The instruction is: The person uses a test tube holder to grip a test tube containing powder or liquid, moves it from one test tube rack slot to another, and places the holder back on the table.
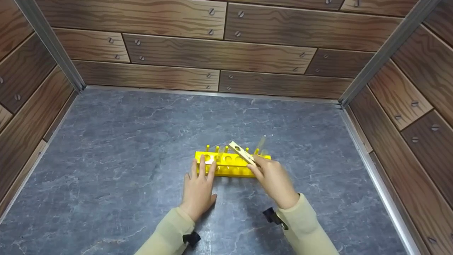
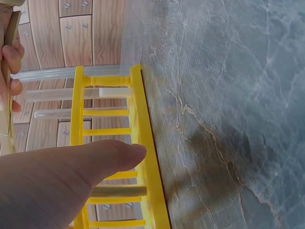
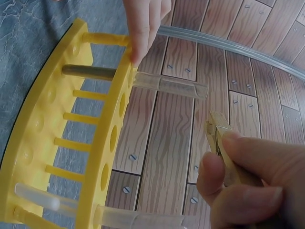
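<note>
A yellow test tube rack (image 1: 230,172) stands on the dark marbled surface, with holes along its top and a row of pegs behind. My left hand (image 1: 198,193) rests its straight fingertips on the rack's left top end; its thumb (image 2: 119,155) extends along the front. Close by stands a test tube with grey-brown contents (image 3: 90,72). At the rack's right end is a tube with white contents (image 3: 45,198). Another clear tube (image 1: 261,142) sits upside down on a peg behind. My right hand (image 1: 277,180) grips a wooden test tube holder (image 1: 243,153) above the rack's right half.
Wood-patterned panels (image 1: 177,51) enclose the back and both sides. Metal strips (image 1: 375,180) edge the surface. A dark band (image 1: 272,215) is on the right sleeve and another (image 1: 191,239) on the left.
</note>
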Demonstrator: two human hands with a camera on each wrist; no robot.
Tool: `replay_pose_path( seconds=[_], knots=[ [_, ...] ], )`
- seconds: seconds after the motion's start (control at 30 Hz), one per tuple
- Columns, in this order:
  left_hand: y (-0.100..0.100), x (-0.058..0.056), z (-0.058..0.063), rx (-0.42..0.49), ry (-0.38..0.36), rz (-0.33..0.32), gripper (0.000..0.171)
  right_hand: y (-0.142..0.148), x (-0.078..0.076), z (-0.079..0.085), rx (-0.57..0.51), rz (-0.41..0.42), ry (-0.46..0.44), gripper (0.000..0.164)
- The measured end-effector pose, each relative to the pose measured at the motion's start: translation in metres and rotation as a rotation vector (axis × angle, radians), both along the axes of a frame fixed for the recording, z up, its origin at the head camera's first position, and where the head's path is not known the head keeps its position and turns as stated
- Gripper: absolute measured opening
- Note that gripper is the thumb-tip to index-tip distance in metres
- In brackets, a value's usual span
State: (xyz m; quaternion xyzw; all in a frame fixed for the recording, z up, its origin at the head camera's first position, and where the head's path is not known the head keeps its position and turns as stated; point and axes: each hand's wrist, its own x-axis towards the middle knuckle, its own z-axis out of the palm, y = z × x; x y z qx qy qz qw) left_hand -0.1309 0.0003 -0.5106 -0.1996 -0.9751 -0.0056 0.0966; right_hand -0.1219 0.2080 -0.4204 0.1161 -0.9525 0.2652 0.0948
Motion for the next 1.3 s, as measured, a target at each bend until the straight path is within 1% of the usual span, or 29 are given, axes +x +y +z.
replay_pose_path(
  seconds=[0.27,0.43,0.53,0.67,0.73,0.93,1.17,1.3],
  knots=[
    [0.0,0.001,-0.001,-0.003,-0.004,-0.003,0.103,0.005,0.001,-0.001,0.02,-0.031,-0.025,0.016],
    [0.0,0.001,0.0,-0.005,-0.016,0.001,0.102,0.007,0.001,-0.001,0.019,-0.035,-0.033,0.013],
    [0.0,0.0,0.0,-0.003,-0.024,0.003,0.102,0.009,0.002,0.001,0.015,-0.041,-0.029,0.015],
    [0.0,0.001,0.0,-0.006,-0.024,0.004,0.102,0.011,0.003,0.001,0.015,-0.047,-0.019,0.023],
    [0.0,0.001,0.0,-0.006,-0.024,0.004,0.102,0.012,0.004,0.001,0.014,-0.049,-0.017,0.024],
    [0.0,0.0,0.0,-0.002,-0.035,0.004,0.102,0.015,0.005,0.002,0.014,-0.062,-0.03,0.022],
    [0.0,-0.001,0.001,0.004,-0.035,-0.005,0.102,0.019,0.007,0.002,-0.031,-0.082,-0.059,0.031],
    [0.0,0.0,0.001,0.011,-0.041,-0.006,0.101,0.021,0.009,0.002,-0.036,-0.086,-0.066,0.026]
  ],
)
